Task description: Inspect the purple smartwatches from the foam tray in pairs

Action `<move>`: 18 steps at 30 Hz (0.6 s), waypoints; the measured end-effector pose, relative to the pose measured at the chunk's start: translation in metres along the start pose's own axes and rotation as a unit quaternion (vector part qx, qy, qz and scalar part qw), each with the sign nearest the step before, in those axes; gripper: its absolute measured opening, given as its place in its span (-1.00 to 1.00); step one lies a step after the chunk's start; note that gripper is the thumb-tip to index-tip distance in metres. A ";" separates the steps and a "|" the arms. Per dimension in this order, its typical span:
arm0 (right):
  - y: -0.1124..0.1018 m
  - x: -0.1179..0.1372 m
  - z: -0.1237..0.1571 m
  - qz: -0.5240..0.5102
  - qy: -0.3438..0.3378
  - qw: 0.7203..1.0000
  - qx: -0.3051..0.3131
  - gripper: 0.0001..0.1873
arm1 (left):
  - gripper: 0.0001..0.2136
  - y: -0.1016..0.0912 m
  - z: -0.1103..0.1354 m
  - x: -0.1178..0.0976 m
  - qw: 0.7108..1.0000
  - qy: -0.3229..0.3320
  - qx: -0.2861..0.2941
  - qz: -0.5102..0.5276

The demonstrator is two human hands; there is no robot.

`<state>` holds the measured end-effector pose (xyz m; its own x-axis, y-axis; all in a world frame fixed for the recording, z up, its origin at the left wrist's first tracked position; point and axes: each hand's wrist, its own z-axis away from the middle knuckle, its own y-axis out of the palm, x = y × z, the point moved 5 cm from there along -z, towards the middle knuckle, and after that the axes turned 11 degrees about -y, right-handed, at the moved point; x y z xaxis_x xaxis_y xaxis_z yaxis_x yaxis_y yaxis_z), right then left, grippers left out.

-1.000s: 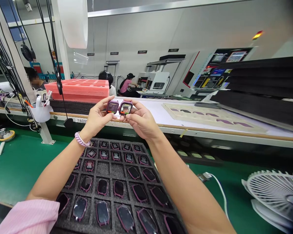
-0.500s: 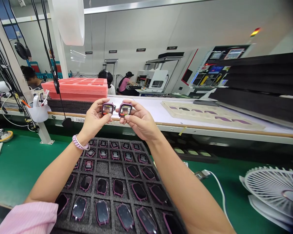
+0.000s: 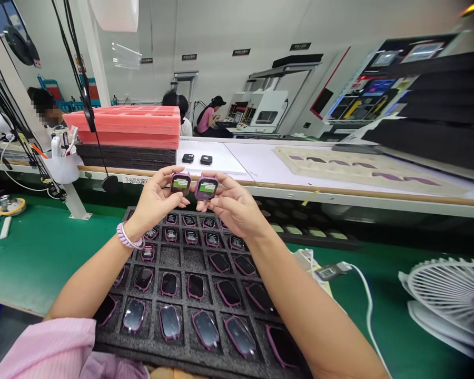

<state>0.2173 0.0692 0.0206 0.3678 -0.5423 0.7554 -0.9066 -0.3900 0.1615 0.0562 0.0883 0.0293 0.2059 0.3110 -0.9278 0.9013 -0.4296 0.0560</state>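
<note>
- head view: left hand (image 3: 157, 197) pinches first watch (image 3: 180, 184), right hand (image 3: 237, 208) pinches second watch (image 3: 206, 188) just beside it
- both raised near far edge of foam tray (image 3: 193, 258) on table (image 3: 23, 263)
- step, likely: viewing lit screens (image 3: 207, 186)
- next move likely calls for steady grip

Looks out from the wearer's head, forward and down, over the near dark-grey compartmented foam tray (image 3: 169, 257). Sits close behind and above the bare left hand (image 3: 158, 199) and the bare right hand (image 3: 236, 206). Sees past the long, white-topped shelf (image 3: 256, 163) to the far, pale-grey wall (image 3: 221, 26) across the top.
</note>
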 end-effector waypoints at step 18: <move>0.002 -0.009 0.007 0.012 0.012 1.000 -0.013 -0.52 | -0.63 0.002 0.007 0.006 1.000 -0.022 0.002 -0.010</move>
<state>0.2139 0.0684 0.0100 0.3410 -0.5327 0.7746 -0.9205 -0.3566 0.1599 0.0564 0.0833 0.0211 0.1717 0.2823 -0.9438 0.9037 -0.4266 0.0368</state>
